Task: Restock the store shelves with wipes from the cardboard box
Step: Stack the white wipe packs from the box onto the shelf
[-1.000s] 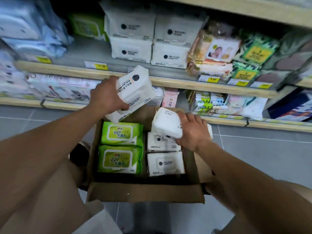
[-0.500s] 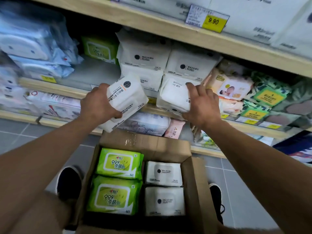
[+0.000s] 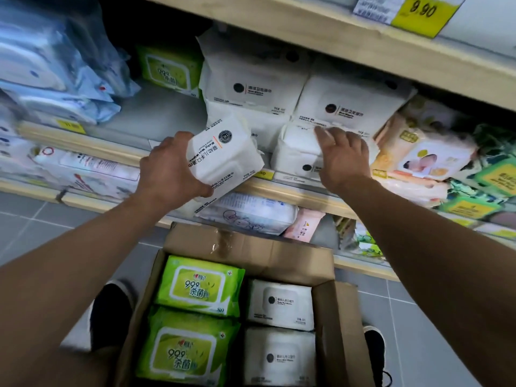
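Observation:
My left hand (image 3: 170, 174) grips a white wipes pack (image 3: 223, 160), held tilted in front of the middle shelf (image 3: 134, 157). My right hand (image 3: 343, 157) rests on another white wipes pack (image 3: 293, 152) lying at the shelf's front edge, fingers reaching over its top. Behind them stand stacked white packs (image 3: 251, 88). Below, the open cardboard box (image 3: 251, 247) holds two green wipes packs (image 3: 198, 286) on its left side and two white packs (image 3: 279, 303) on its right.
Blue-wrapped packs (image 3: 55, 79) fill the shelf's left end, and a green pack (image 3: 170, 71) sits at the back. Baby-print packs (image 3: 418, 157) and green packs crowd the right. A yellow price tag (image 3: 418, 12) hangs on the shelf above. My dark shoes (image 3: 111, 308) flank the box on the grey tiled floor.
My right hand carried its white pack up from the box and onto the shelf edge. My left hand kept its pack and rose toward the same shelf. The view moved closer.

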`<state>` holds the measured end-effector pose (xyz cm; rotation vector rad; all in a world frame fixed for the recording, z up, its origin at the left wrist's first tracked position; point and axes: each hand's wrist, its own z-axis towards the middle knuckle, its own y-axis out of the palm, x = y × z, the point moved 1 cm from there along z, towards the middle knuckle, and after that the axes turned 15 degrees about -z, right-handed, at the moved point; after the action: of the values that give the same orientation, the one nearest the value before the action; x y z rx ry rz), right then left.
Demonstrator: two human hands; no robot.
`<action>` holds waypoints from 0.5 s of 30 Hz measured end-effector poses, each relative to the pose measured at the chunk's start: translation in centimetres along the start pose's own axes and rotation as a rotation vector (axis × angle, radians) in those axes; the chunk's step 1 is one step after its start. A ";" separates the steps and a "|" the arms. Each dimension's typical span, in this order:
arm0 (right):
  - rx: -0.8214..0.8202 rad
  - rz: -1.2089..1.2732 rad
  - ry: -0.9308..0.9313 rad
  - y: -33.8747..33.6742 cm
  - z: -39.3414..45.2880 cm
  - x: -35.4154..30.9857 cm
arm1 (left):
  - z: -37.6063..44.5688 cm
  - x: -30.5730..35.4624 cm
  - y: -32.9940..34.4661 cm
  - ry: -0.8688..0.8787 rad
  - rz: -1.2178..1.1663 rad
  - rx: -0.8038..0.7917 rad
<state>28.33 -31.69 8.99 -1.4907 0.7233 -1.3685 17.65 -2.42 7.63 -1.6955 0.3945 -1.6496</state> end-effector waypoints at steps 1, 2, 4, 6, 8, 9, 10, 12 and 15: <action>0.043 -0.009 0.000 0.3 -0.3 0.1 | 0.1 0.0 0.1 0.001 -0.006 -0.001; 0.091 -0.024 -0.005 0.5 -0.6 0.2 | 0.1 0.0 0.1 0.006 -0.010 0.002; 0.135 -0.045 0.000 1.0 -1.1 0.2 | 0.1 0.3 0.2 0.018 -0.012 0.013; 0.125 -0.030 0.024 1.3 -1.5 -0.2 | -0.1 0.7 0.2 0.031 -0.012 0.038; 0.094 -0.013 0.040 1.4 -1.8 -0.4 | -0.2 1.3 0.1 0.064 0.013 0.071; 0.087 -0.009 0.045 1.3 -1.9 -0.4 | -0.2 1.7 -0.1 0.093 0.035 0.089; 0.088 0.000 0.048 1.1 -2.0 -0.3 | -0.1 2.3 -0.4 0.126 0.066 0.105; 0.108 0.037 0.046 0.4 -2.2 -0.3 | 0.7 3.6 -1.1 0.198 0.142 0.110; 0.163 0.082 0.019 -0.6 -2.4 -0.4 | 2.8 5.7 -2.0 0.312 0.298 0.061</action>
<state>25.82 -31.77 9.15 -1.3080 0.6618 -1.3481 20.57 -4.10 13.41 -1.2639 0.7037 -1.6812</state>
